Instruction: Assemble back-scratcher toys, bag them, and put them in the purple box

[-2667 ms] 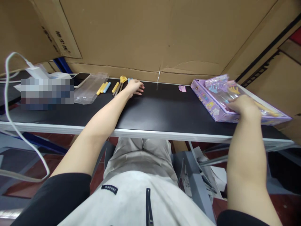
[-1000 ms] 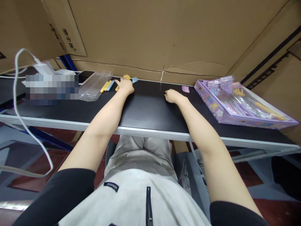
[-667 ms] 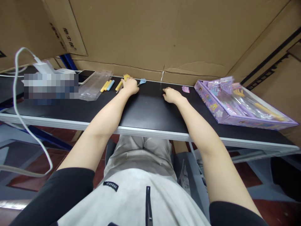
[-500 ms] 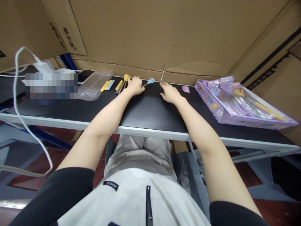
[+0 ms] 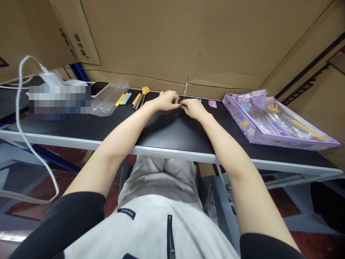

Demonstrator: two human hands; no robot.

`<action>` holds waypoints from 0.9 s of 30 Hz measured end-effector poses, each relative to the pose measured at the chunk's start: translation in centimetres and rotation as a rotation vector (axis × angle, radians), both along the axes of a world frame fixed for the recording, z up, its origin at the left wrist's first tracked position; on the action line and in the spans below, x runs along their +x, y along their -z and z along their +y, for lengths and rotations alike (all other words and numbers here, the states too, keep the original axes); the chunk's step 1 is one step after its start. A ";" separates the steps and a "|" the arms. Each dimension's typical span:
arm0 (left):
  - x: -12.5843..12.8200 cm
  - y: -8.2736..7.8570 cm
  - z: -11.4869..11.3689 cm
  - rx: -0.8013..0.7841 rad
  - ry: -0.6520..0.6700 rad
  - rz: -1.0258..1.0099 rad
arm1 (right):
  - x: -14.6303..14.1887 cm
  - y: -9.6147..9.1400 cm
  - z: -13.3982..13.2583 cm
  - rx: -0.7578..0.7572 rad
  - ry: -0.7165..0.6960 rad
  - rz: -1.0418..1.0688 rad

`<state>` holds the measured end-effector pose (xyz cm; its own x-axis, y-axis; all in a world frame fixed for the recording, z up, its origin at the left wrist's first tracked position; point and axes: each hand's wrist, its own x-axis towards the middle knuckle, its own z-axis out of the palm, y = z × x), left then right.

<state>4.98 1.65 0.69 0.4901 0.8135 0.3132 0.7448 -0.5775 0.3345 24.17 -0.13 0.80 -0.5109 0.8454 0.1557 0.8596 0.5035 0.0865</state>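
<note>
My right hand (image 5: 192, 108) is closed on the dark shaft of a back scratcher, whose light-blue claw head (image 5: 198, 100) shows just beyond the knuckles. Fingers curled, my left hand (image 5: 168, 100) meets it at the shaft's other end, and most of the shaft is hidden between the two hands. Left of my hands lies a yellow claw head (image 5: 146, 90) with dark shafts (image 5: 140, 101) beside it. A yellow handle (image 5: 136, 99), more yellow handles (image 5: 122, 99) and a light-blue handle (image 5: 127, 98) rest further left.
An open purple box (image 5: 253, 133) with wrapped back scratchers stands on the right of the black table (image 5: 172, 133). A small pink packet (image 5: 212, 103) lies near it. On the left are a clear plastic bag (image 5: 106, 104), a phone (image 5: 98, 88) and a white cable (image 5: 20, 108). Cardboard (image 5: 172, 43) rises behind.
My left hand has moved right, away from the yellow claw head, to meet my right hand. The blue-headed back scratcher has shifted right and is now between both hands.
</note>
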 end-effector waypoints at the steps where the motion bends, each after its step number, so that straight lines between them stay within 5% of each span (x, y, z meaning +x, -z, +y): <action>1: -0.6 -0.5 0.2 -0.015 -0.056 0.029 | 0.0 0.0 0.0 0.006 0.007 -0.002; 5: -4.0 -1.5 1.5 -0.079 -0.401 0.232 | 0.2 0.0 0.0 0.005 0.036 -0.018; 9: -7.7 0.4 2.5 -0.249 -0.568 0.419 | 0.3 0.1 0.1 0.000 0.046 -0.009; 15: -10.5 3.2 3.4 -0.322 -0.594 0.376 | 0.3 0.1 0.1 -0.011 0.036 0.004; 27: -11.6 3.3 3.4 -0.278 -0.630 0.365 | 0.6 0.3 0.6 -0.017 0.034 0.045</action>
<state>-6.60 5.09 -2.58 -0.0579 0.9977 -0.0357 0.9953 0.0604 0.0755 24.81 0.46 0.51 -0.4743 0.8650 0.1635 0.8793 0.4748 0.0388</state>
